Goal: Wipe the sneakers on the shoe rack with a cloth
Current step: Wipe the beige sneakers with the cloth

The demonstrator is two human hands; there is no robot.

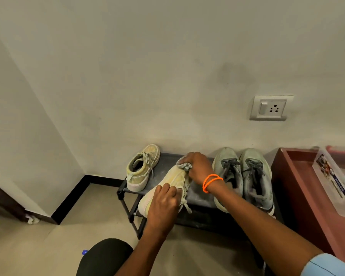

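While the pale cream canvas sneaker (170, 184) lies tilted on the front part of the low black shoe rack (199, 194), its long axis runs from the rack's front edge back toward the wall, toe at the far end and heel hanging over the front edge. The left hand (163, 204) has its grip curled round the heel end, fingers bent over the upper near the loose laces. The right hand (197, 168), with two orange bands (211, 183) at the wrist, has its grip closed round a bunched grey checked cloth (184, 165) pressed on the toe. A second cream canvas sneaker (142, 169) stands upright at the rack's left end, toe toward the wall, apart from the held one. Two pale green mesh sneakers with dark grey laces (244, 176) stand side by side at the right end, toes toward the wall, just beside the right forearm. A reddish-brown cabinet (295, 188) stands against the rack's right side, with a clear plastic box (331, 182) on it. A white switch and socket plate (270, 108) sits on the wall above.
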